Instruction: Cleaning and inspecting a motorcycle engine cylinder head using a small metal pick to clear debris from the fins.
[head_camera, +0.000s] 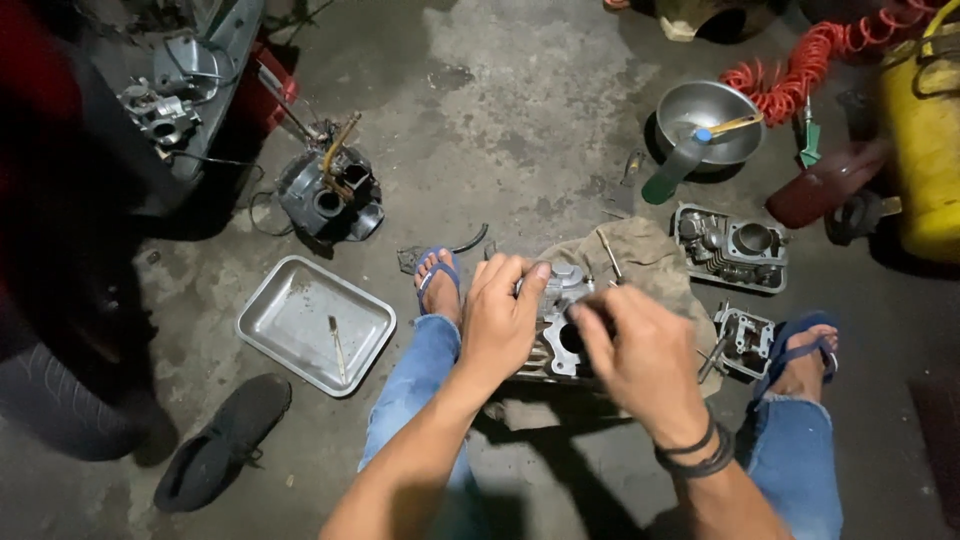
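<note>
Left grip: the left hand (505, 315) is wrapped around the left side of a grey metal engine part (562, 322). Its fingers (522, 272) curl over the top edge and hold it tight.
Right grip: the right hand (640, 355) is closed, with its fingers (590, 318) pinched at the middle of the part. It may hold something small, but that is too blurry to tell.
Where the part is: right between the two hands, low over a brown cloth (650, 262) on the concrete floor (520, 110), and between the person's knees.
Which way from the grip: the part sits to the right of the left hand and to the upper left of the right hand. Both hands touch it.
Long way: I cannot tell, because the hands hide too much of it.
Nearer hand: both are on it. The left one covers more of it.
Arm pose: both arms reach forward and down from the bottom of the view. They lean in toward each other. The right wrist wears dark bands (695, 450).
Feet: one foot in a blue sandal (438, 285) is just left of the hands.
Nearby: a shiny metal tray (290, 310) lies to the left. Two more engine parts (730, 245) lie to the right, and a metal bowl (705, 115) is farther back.
</note>
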